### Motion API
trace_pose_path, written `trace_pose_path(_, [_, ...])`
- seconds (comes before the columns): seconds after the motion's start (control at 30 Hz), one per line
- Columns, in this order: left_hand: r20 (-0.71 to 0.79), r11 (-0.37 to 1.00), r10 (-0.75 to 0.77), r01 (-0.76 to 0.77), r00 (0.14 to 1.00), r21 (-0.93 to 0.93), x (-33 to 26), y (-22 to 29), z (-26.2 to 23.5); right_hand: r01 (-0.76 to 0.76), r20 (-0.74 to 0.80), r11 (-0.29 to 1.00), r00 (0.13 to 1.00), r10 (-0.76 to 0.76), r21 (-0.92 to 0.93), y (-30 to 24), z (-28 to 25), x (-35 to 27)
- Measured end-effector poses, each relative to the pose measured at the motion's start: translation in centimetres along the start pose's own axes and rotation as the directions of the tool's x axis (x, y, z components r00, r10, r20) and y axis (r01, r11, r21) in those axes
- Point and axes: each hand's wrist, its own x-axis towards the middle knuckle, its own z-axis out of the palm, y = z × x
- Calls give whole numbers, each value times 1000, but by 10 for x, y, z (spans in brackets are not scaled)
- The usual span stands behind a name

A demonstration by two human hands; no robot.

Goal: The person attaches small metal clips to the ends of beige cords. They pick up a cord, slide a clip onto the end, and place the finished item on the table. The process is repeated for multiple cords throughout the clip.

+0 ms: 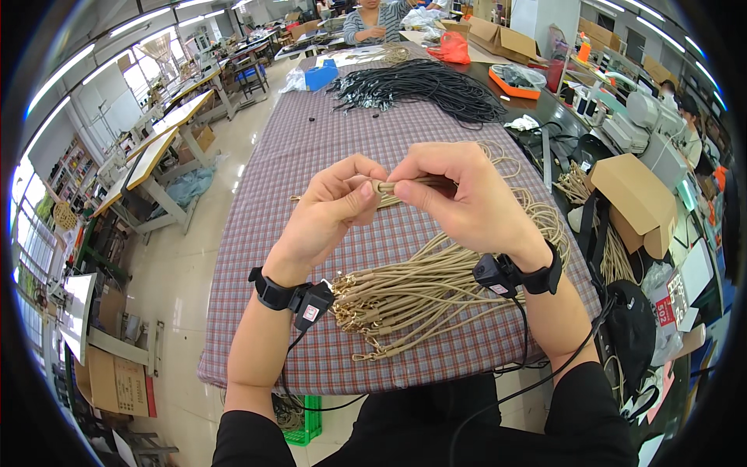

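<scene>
Over the plaid-covered worktop point(261, 191), tan cord point(387, 187) is pinched by left hand point(331, 196) and right hand point(467, 189), each grip narrow. Cord is best kept straight, under light, even tension.

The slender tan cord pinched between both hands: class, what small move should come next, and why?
Probably the right hand should nudge the slender tan cord gently toward the left hand: both pinch it at neighbouring spots, with only a short stretch showing between them, so a small shift seems suitable.
</scene>
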Motion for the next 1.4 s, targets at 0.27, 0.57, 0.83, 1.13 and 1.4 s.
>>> trace_pose_path(0.27, [-167,929,73,-6,983,369,-4,17,13,-146,-76,989,987,144,-21,-2,2,2])
trace_pose_path(0.57, [-180,829,187,-57,966,557,-4,14,22,-166,-129,986,978,163,-15,5,5,2])
trace_pose_path(0.83, [-204,804,160,-8,966,594,-5,14,21,-181,-109,983,978,180,-4,16,5,3])
trace_pose_path(1.13, [-196,819,167,-25,966,574,-5,13,24,-178,-85,984,980,180,28,13,3,3])
trace_pose_path(1.4, [-189,831,159,-27,969,556,-5,11,25,-175,-60,984,983,174,-11,10,1,4])
